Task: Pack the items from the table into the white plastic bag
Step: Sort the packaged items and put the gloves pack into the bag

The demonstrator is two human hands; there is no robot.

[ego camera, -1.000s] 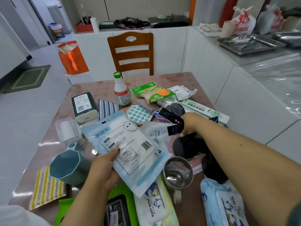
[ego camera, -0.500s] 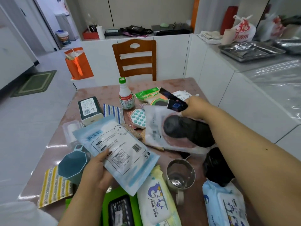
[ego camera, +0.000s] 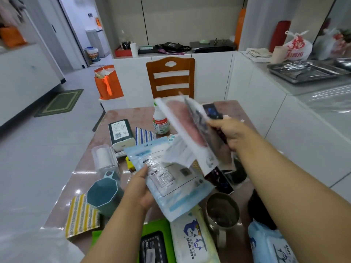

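Note:
My left hand (ego camera: 139, 188) grips a light-blue flat packet (ego camera: 171, 179) by its left edge, low over the table. My right hand (ego camera: 230, 132) holds a clear pouch with pink and dark contents (ego camera: 190, 130) tilted up on edge, its lower corner overlapping the blue packet. A white plastic bag (ego camera: 38, 245) shows at the bottom left corner, blurred. On the table lie baby wipes packs (ego camera: 191, 242), a steel mug (ego camera: 222, 211), a teal cup (ego camera: 103, 193), a white bottle (ego camera: 160, 123) and a dark tissue box (ego camera: 121, 133).
Striped cloths (ego camera: 81, 217), a green-edged black case (ego camera: 153, 245), a second wipes pack (ego camera: 271, 245) and a clear roll box (ego camera: 104, 158) crowd the table (ego camera: 117, 114). A wooden chair (ego camera: 171, 78) stands behind it; white counters run along the right.
My right hand lifted the clear pouch off the table and swung it up and left until it stands on edge over the blue packet. My left hand kept the blue packet roughly in place.

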